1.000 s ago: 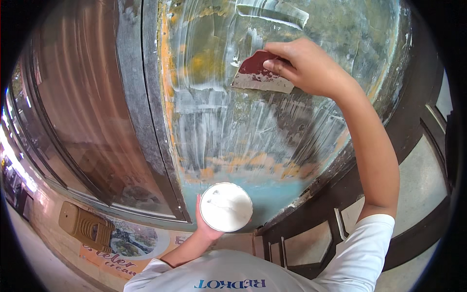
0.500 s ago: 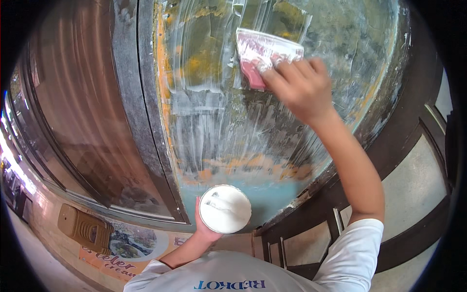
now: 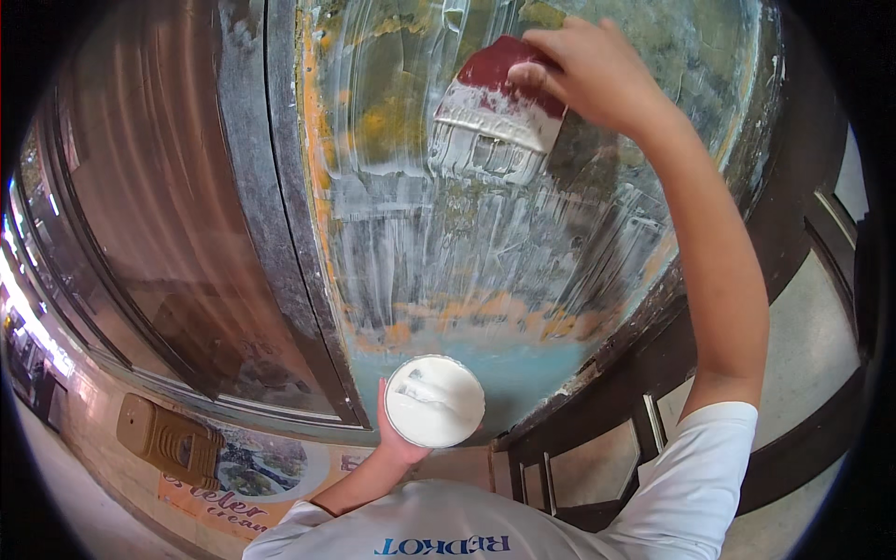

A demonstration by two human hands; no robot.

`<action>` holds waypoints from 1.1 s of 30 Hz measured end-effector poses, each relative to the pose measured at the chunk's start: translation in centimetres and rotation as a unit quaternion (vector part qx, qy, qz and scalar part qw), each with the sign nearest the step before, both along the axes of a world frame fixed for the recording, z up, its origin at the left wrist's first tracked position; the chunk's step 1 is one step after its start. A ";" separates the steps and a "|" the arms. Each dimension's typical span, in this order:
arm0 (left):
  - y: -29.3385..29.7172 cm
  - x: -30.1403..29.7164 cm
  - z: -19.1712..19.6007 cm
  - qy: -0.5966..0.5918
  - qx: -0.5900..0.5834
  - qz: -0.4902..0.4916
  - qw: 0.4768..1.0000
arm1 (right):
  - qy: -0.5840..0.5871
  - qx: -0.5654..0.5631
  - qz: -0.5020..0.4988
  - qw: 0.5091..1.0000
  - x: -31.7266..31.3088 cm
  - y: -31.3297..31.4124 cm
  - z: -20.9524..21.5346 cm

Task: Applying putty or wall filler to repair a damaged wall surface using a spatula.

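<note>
My right hand (image 3: pixel 602 79) grips a dark red putty spreader (image 3: pixel 499 79), its fingers around the upper part. White paste coats the spreader's lower half, and its wide edge rests against the patchy wall (image 3: pixel 485 243), with fresh white streaks just below that edge. The wall shows smears of white over grey, yellow and orange, with a pale blue band near its foot. Low in front of me, my left hand (image 3: pixel 397 439) holds a round tub (image 3: pixel 434 401) of smooth white paste from beneath and the side. Most of that hand's fingers are hidden by the tub.
A dark-framed glass door or window (image 3: pixel 177 187) borders the wall on the left. Dark wooden panelling (image 3: pixel 597 467) runs along the right. At lower left, a brown plastic stool (image 3: pixel 168 439) stands by a printed banner (image 3: pixel 233 499).
My right hand has moved up and turned the spreader over, so its coated edge now points down and its red back shows. The tub in my left hand has barely moved.
</note>
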State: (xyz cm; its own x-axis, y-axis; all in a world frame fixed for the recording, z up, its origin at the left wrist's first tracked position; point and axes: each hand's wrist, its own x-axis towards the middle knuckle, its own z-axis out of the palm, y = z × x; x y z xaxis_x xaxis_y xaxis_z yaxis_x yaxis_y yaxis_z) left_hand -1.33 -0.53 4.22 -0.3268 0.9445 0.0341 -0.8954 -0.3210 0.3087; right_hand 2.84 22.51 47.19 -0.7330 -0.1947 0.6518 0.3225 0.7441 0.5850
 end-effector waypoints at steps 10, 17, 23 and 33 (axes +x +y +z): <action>-0.8 -0.3 -1.2 -0.233 0.139 -0.073 0.960 | 0.124 -0.112 0.064 0.984 4.6 -5.0 9.8; -0.3 -0.1 -1.9 -0.065 0.043 -0.017 0.997 | 0.136 0.319 -0.021 0.938 4.6 2.0 -0.5; 0.2 0.6 -1.1 -0.034 0.026 0.001 0.999 | 0.106 0.201 0.070 0.971 6.9 0.5 -11.1; 1.2 1.5 -1.4 -0.044 0.007 -0.014 0.999 | -0.050 0.014 0.057 0.997 3.4 -1.2 -3.8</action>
